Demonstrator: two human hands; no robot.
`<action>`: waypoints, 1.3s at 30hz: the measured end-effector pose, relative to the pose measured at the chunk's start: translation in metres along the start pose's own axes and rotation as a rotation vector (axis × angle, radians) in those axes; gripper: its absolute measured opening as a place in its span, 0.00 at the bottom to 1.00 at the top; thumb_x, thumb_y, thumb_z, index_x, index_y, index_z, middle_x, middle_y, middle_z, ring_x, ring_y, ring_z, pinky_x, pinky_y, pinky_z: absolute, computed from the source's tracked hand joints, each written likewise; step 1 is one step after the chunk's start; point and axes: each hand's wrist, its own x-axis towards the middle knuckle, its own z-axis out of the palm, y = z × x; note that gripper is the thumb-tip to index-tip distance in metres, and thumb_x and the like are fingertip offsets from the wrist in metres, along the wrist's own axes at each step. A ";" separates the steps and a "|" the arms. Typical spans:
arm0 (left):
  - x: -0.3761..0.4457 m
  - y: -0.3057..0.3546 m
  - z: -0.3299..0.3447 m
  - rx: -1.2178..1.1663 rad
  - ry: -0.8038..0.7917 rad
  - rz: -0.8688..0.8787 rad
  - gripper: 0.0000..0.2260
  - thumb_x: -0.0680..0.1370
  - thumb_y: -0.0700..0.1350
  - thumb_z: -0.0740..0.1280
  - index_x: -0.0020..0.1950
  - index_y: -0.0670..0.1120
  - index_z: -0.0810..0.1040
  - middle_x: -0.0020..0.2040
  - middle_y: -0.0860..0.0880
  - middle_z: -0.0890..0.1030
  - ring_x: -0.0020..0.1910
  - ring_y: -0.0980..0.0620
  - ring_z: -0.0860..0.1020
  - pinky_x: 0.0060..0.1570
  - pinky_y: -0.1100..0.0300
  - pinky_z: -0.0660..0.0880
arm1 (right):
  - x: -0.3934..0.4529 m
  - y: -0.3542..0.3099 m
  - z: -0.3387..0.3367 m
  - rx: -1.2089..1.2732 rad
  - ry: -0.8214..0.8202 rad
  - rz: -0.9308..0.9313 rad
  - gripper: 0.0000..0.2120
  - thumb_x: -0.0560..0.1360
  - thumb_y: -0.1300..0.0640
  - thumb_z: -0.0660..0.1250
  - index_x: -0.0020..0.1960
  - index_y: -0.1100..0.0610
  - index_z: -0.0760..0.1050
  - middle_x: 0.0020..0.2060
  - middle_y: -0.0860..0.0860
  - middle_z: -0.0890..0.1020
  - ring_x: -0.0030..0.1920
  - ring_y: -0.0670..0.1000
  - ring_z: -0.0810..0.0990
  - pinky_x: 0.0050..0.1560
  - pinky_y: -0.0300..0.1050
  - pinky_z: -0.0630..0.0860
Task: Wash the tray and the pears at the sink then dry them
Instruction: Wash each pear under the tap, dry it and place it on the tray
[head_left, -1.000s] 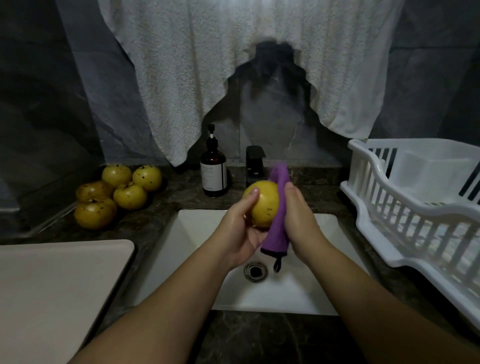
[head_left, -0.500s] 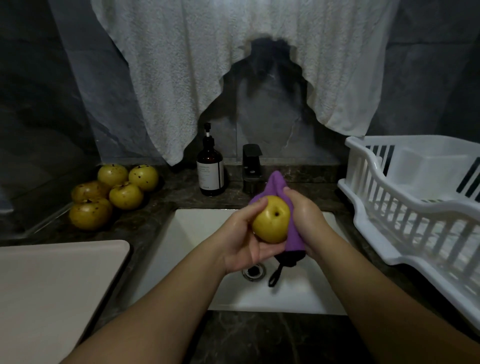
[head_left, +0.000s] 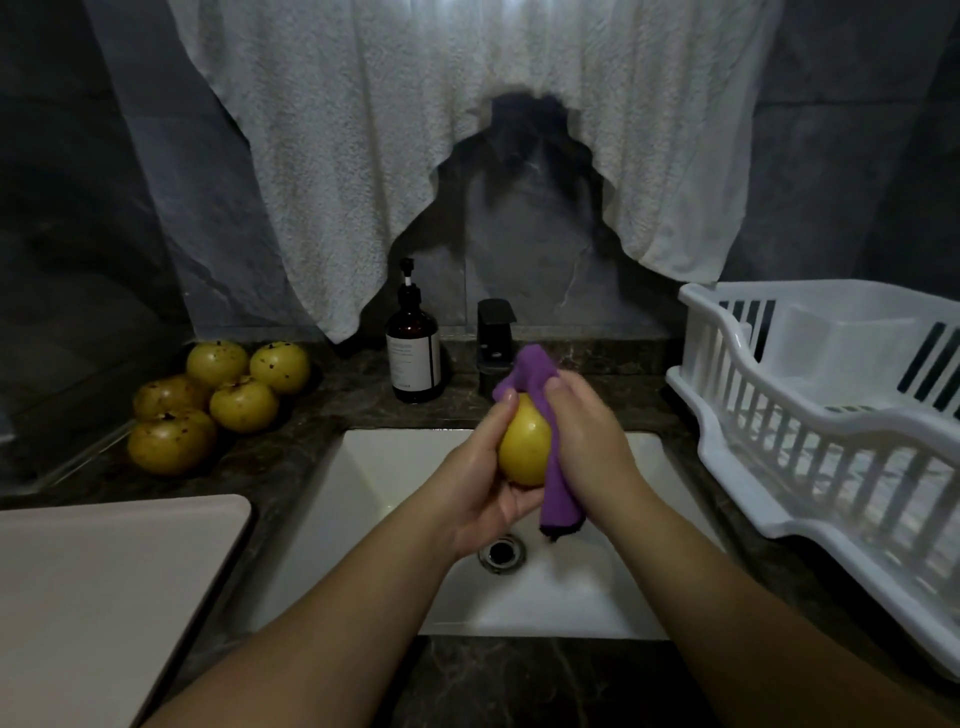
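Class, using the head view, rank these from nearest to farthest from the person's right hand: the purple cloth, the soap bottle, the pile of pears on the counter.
1. purple cloth: gripped in the right hand itself.
2. soap bottle: behind the sink, to the left.
3. pile of pears: far left on the counter.

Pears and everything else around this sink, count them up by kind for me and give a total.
Yellow pears: 6, five piled on the counter, one held
Purple cloth: 1
Brown pump bottle: 1
White plastic dish rack: 1
Beige tray: 1
Total: 10

pump bottle (head_left: 414, 353) label, print too blurred
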 end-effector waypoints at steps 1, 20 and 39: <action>0.000 -0.001 0.001 0.010 0.007 0.027 0.28 0.76 0.60 0.70 0.72 0.47 0.78 0.65 0.40 0.83 0.61 0.43 0.83 0.53 0.48 0.84 | -0.003 0.001 0.003 -0.131 -0.019 -0.120 0.13 0.80 0.42 0.57 0.57 0.40 0.77 0.54 0.37 0.79 0.53 0.36 0.77 0.54 0.39 0.73; -0.003 -0.008 0.010 0.099 0.089 0.216 0.16 0.84 0.55 0.64 0.69 0.49 0.73 0.58 0.42 0.86 0.57 0.44 0.86 0.51 0.44 0.83 | -0.001 -0.002 0.004 -0.341 0.009 -0.245 0.23 0.80 0.38 0.51 0.67 0.44 0.76 0.60 0.39 0.75 0.57 0.40 0.74 0.54 0.32 0.67; 0.023 0.024 0.080 0.198 0.225 0.410 0.20 0.84 0.55 0.66 0.73 0.48 0.70 0.63 0.41 0.81 0.55 0.42 0.85 0.44 0.48 0.84 | 0.044 -0.081 -0.050 -0.391 0.010 0.034 0.16 0.77 0.36 0.62 0.55 0.45 0.77 0.54 0.51 0.81 0.51 0.51 0.80 0.47 0.48 0.73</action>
